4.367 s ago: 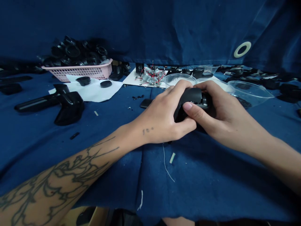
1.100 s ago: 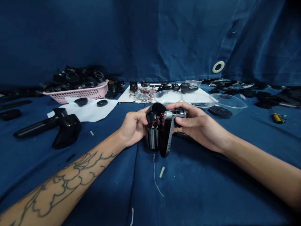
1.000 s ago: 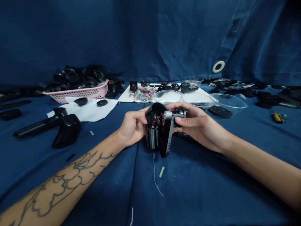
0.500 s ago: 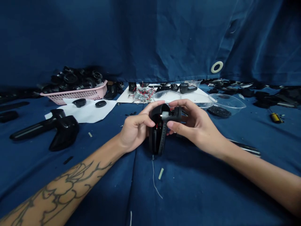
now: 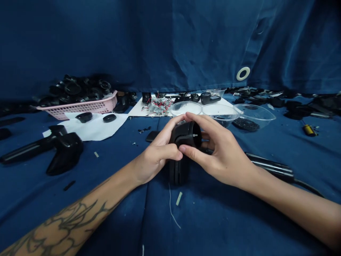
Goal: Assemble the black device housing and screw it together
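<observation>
In the middle of the view, a black plastic housing [image 5: 186, 133] stands upright between my hands, its round head at the top and a thin pale metal shaft [image 5: 195, 135] showing in the opening on the right. The lower handle [image 5: 176, 172] has a seam down its front. My left hand [image 5: 157, 153] grips the left side, thumb across the front. My right hand [image 5: 215, 145] clasps the other side, with its thumb on the front beside the left thumb. Several of its fingers are hidden behind the housing.
A pink basket [image 5: 80, 108] of black parts stands back left. Wired motors [image 5: 158, 105] lie on a white board [image 5: 135, 110] near clear plastic bowls [image 5: 254, 110]. A black gun-shaped housing [image 5: 65, 153] lies left; a black cylindrical tool [image 5: 274, 169] with a cable lies right; a yellow-handled screwdriver [image 5: 309, 130] farther right.
The two halves of the housing, apart with the inside showing before, have come together. The housing has turned, and both thumbs now press on its front. My view has shifted slightly right.
</observation>
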Action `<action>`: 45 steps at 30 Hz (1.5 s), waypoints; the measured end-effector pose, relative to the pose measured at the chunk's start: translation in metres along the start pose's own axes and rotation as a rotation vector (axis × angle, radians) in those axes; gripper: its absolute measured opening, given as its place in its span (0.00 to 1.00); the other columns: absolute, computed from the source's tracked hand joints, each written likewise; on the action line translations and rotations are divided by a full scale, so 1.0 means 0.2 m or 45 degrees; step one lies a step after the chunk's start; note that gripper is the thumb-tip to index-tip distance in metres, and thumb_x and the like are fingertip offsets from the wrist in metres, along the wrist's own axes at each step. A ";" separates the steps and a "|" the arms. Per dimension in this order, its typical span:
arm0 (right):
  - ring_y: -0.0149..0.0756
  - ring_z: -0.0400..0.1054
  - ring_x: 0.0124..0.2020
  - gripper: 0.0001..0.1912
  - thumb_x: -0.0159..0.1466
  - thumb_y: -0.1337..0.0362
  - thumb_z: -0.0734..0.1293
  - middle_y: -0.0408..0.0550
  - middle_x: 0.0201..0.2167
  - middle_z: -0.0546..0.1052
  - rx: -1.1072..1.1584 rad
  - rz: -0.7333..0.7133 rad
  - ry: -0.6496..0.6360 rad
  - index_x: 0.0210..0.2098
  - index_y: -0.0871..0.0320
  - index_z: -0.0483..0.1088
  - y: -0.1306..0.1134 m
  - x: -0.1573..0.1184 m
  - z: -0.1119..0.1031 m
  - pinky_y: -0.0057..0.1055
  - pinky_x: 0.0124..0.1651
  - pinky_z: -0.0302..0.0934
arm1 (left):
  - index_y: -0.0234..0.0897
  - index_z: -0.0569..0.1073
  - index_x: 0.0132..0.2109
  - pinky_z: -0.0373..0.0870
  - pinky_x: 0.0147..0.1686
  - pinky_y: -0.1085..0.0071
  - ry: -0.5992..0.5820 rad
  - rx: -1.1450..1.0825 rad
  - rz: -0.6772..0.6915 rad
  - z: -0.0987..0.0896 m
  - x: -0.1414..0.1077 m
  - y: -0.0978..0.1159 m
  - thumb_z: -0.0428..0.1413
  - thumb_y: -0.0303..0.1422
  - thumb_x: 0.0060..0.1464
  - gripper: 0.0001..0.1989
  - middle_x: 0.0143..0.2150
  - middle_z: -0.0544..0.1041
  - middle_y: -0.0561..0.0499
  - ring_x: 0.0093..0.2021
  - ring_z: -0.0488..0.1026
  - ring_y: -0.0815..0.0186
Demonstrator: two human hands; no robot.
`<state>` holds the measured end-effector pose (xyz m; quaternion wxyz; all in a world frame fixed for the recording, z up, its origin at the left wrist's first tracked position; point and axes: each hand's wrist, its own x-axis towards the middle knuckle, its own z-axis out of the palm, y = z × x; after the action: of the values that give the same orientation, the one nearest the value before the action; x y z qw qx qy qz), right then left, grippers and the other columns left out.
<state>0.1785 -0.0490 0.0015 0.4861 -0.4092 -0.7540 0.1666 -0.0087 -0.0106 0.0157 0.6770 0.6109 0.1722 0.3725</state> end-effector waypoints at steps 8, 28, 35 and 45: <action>0.48 0.76 0.46 0.39 0.67 0.54 0.75 0.53 0.60 0.73 0.329 0.217 -0.111 0.73 0.46 0.59 0.03 0.02 -0.02 0.44 0.42 0.77 | 0.49 0.55 0.76 0.66 0.63 0.52 -0.033 0.000 -0.091 0.00 0.00 0.01 0.63 0.26 0.48 0.50 0.65 0.74 0.47 0.63 0.72 0.48; 0.33 0.77 0.33 0.53 0.58 0.63 0.83 0.51 0.61 0.64 1.063 0.425 -0.089 0.70 0.40 0.48 0.03 -0.01 0.09 0.38 0.37 0.80 | 0.41 0.76 0.54 0.78 0.23 0.69 0.114 0.027 -0.036 -0.01 0.03 -0.03 0.70 0.31 0.53 0.21 0.58 0.77 0.44 0.35 0.81 0.60; 0.30 0.75 0.39 0.53 0.56 0.68 0.82 0.51 0.61 0.64 1.150 0.508 -0.058 0.71 0.46 0.50 0.04 0.00 0.12 0.28 0.37 0.78 | 0.43 0.69 0.49 0.80 0.25 0.65 0.070 0.017 -0.065 -0.03 0.03 -0.04 0.66 0.31 0.58 0.16 0.51 0.76 0.51 0.26 0.80 0.65; 0.29 0.71 0.36 0.35 0.65 0.62 0.78 0.47 0.49 0.69 1.080 0.372 -0.064 0.64 0.52 0.59 0.02 -0.03 0.16 0.24 0.30 0.71 | 0.43 0.70 0.45 0.82 0.21 0.64 0.136 0.141 0.063 -0.03 0.02 -0.04 0.71 0.28 0.50 0.20 0.44 0.75 0.51 0.37 0.82 0.55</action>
<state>0.1546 -0.0463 -0.0199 0.5639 -0.2718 -0.5649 0.5376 -0.0075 -0.0041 0.0088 0.6227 0.6306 0.2134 0.4112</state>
